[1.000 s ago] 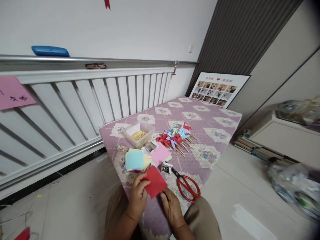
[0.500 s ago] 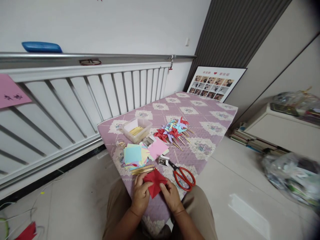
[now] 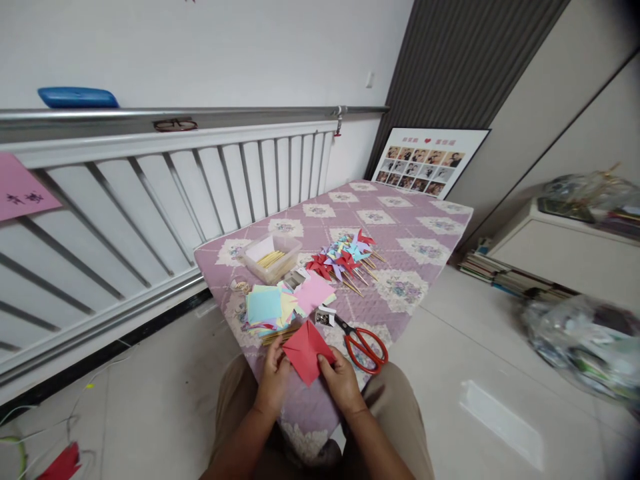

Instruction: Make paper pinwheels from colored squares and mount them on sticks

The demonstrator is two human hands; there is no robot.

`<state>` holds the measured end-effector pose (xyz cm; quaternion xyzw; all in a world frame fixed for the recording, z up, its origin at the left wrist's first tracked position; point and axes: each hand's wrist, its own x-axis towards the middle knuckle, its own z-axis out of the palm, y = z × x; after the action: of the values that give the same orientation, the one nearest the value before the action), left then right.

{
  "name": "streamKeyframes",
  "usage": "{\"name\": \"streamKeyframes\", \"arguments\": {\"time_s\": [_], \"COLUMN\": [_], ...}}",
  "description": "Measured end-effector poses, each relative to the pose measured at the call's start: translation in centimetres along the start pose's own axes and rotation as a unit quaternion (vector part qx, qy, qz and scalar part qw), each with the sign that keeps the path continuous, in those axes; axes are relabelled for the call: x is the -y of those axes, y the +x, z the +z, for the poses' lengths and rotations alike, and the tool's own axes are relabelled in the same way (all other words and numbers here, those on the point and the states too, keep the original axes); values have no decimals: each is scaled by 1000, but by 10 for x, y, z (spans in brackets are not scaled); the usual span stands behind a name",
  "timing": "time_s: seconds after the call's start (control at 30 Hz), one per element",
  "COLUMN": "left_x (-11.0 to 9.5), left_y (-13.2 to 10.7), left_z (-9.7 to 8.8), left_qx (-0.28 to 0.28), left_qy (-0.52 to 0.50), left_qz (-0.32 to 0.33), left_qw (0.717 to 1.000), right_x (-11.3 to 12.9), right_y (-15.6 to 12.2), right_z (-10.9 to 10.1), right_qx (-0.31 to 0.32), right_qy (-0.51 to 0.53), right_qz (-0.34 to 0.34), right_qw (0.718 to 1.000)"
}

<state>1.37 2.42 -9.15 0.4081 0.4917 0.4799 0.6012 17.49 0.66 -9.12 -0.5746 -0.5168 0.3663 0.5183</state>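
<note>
Both hands closed on one sheet: left hand pinches the left side of a red square of paper, right hand grips its lower right side, thumb on top. Sheet held near the narrow near end of the table in a mauve patterned cloth; lines run in from its corners, folds or cuts, cannot tell. Cloth shows between sheet and near edge, and widely from mid-table to the far edge. Right edge: scissors with red looped handles, handles by the edge, just beyond the right hand. Left edge: stack of paper squares, pale blue on top, and a bundle of thin wooden sticks partly behind the left hand.

Counts: red sheet in hand, one; scissors, one; translucent plastic box with sticks inside, one, toward the left corner; small white box of metal pieces, one, beside the scissors' blades. Multicoloured paper pinwheels, mid-table, overlap: several, exact number cannot be told.
</note>
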Motion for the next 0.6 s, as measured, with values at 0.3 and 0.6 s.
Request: {"name": "streamKeyframes", "arguments": {"time_s": [0.3,0.6], "left_x": [-15,-18], "left_y": [1,1], "left_z": [7,13], "left_qx": [79,64], "left_qy": [-120,-125], "left_qz": [-152,-173], "left_qw": [978,975], "right_x": [1,-3], "right_y": [-1,-2], "right_z": [-1,-1], "right_qx": [4,-2], "right_qy": [-3,2], "right_qz": [-3,-5], "right_qw": [1000,1000]}}
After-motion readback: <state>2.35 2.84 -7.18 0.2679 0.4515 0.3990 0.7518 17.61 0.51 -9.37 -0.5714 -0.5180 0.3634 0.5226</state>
